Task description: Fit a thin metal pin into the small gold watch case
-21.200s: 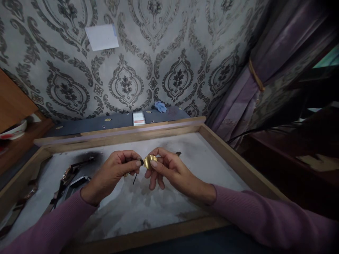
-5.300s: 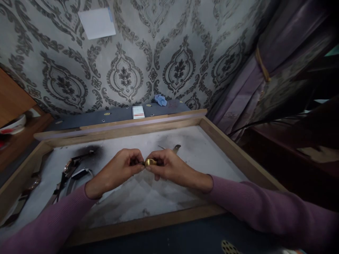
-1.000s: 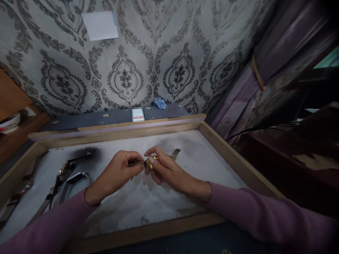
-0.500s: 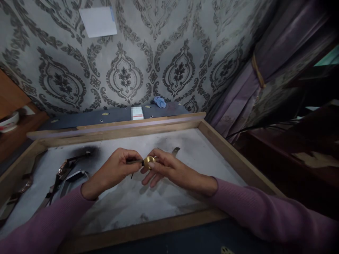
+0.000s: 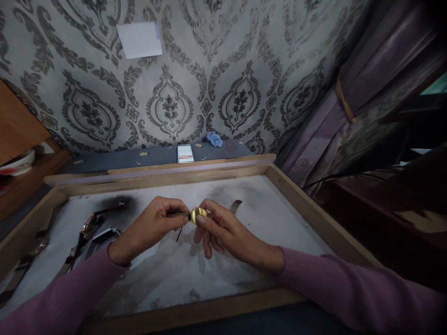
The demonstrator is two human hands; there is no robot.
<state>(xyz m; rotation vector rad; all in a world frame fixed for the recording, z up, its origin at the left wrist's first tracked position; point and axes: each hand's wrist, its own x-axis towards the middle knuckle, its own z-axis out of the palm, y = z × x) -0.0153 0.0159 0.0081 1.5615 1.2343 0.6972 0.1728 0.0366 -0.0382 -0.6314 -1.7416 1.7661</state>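
Observation:
My right hand [image 5: 228, 228] holds a gold-coloured wristwatch [image 5: 198, 216], its thumb and fingers closed on the round case and the lower fingers loosely spread. The case's smooth gold face is turned toward me. At the left edge of the case, my left hand [image 5: 159, 225] pinches what looks like a narrow dark watch strap [image 5: 177, 214]. A thin dark strip [image 5: 179, 233] shows below its fingertips. Past my right hand a grey-brown strap end [image 5: 236, 205] sticks out, partly hidden. Both hands are over the white surface of a shallow wooden tray [image 5: 167, 173].
Several wristwatches [image 5: 87, 226] with dark straps lie in the tray's left part. Behind the tray's raised rim are a small white box [image 5: 185, 153] and a crumpled blue cloth [image 5: 214, 139]. A bowl [image 5: 17, 164] stands far left; a purple curtain [image 5: 314, 125] hangs at right.
The view has shifted slightly, so the scene sits a little lower and further right. My right hand's lower fingers have moved down and right. Both hands keep their holds.

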